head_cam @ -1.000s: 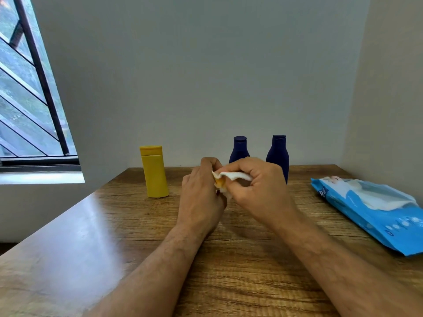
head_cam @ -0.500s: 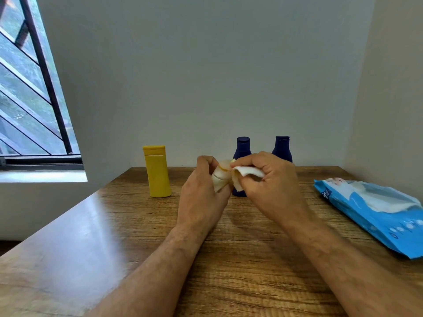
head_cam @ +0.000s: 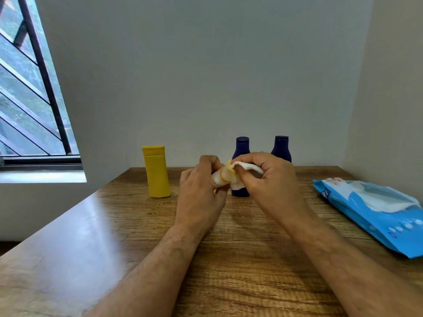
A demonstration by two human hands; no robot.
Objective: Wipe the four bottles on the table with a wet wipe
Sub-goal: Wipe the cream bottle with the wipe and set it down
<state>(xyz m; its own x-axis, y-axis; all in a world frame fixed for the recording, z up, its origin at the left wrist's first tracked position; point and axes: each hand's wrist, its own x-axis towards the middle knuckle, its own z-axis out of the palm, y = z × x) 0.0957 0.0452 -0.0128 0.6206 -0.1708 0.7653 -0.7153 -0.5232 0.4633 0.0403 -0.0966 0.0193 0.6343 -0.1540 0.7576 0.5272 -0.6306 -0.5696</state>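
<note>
My left hand [head_cam: 199, 191] grips a small pale bottle [head_cam: 221, 176] with a yellowish top, held above the wooden table [head_cam: 229, 259]. My right hand [head_cam: 267, 181] pinches a white wet wipe [head_cam: 246, 167] against the top of that bottle. A yellow bottle [head_cam: 156, 171] stands upright at the back left. Two dark blue bottles stand at the back: one [head_cam: 241, 146] directly behind my hands, partly hidden, the other [head_cam: 281, 147] to its right, its lower half hidden by my right hand.
A blue pack of wet wipes [head_cam: 370, 207] lies on the table's right side, close to the right wall. A barred window [head_cam: 29, 99] is at the left. The grey wall rises just behind the bottles.
The small bottle has come further out of my left fist, and my right hand has moved the wipe up over its top. The view has shifted slightly.
</note>
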